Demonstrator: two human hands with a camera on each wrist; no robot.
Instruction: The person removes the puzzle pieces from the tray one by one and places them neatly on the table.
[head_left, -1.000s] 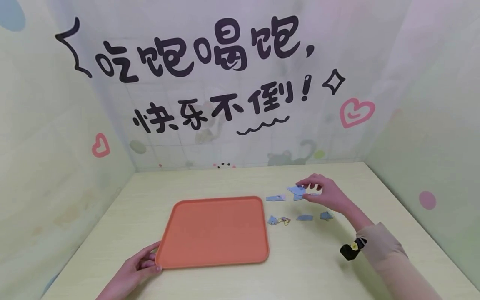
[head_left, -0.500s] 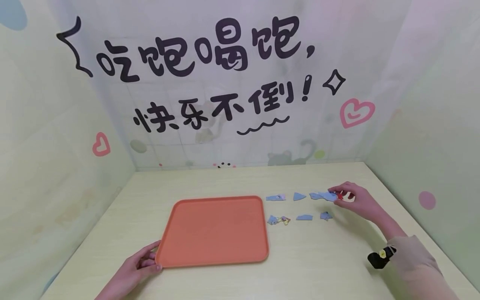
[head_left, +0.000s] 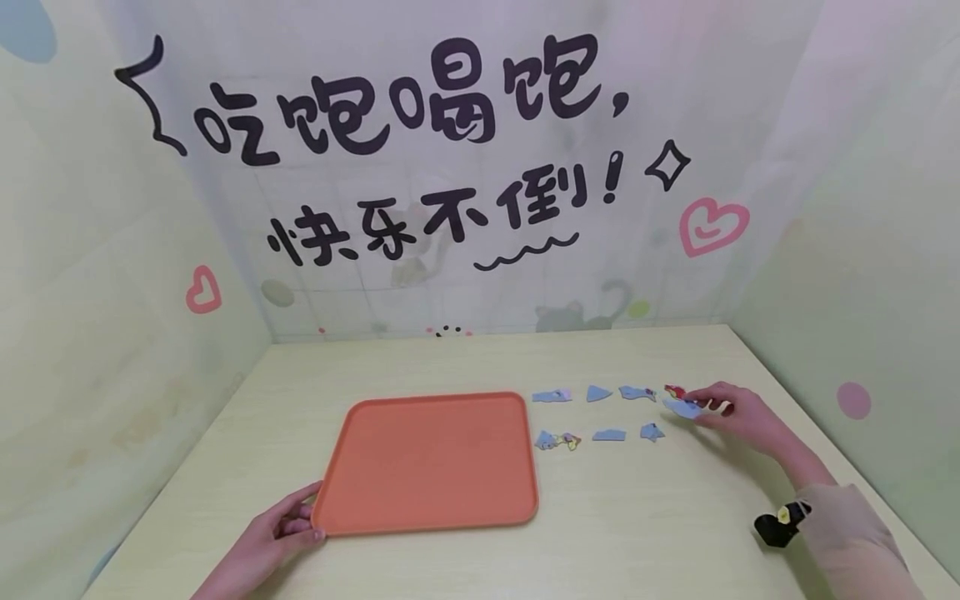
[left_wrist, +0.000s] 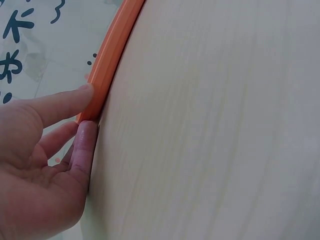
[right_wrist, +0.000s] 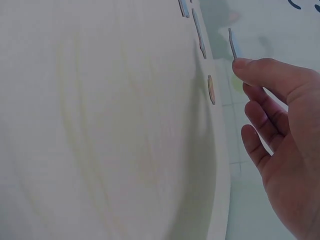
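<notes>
At the near left corner of the orange tray [head_left: 427, 462], my left hand [head_left: 264, 537] grips the rim between thumb and fingers. The left wrist view shows the thumb [left_wrist: 75, 102] against the tray's edge [left_wrist: 107, 70]. My right hand [head_left: 742, 417] pinches a flat light-blue cardboard piece [head_left: 681, 408], perhaps a puzzle piece, between thumb and fingertips. In the right wrist view this thin piece [right_wrist: 232, 44] is seen edge-on, off the table. A red piece [head_left: 673, 390] lies just behind it, partly covered.
Right of the tray, flat blue pieces lie in two rows. The back row has a strip [head_left: 551, 396], a triangle [head_left: 598, 392] and a long piece [head_left: 637, 392]. In front are a piece with yellow parts [head_left: 557, 440], a strip [head_left: 609, 435] and a star-like piece [head_left: 652, 432].
My right hand has moved right with the blue piece, from over the triangle past the long piece, then lower and toward me. The red piece shows more now. The left hand stays on the tray.
</notes>
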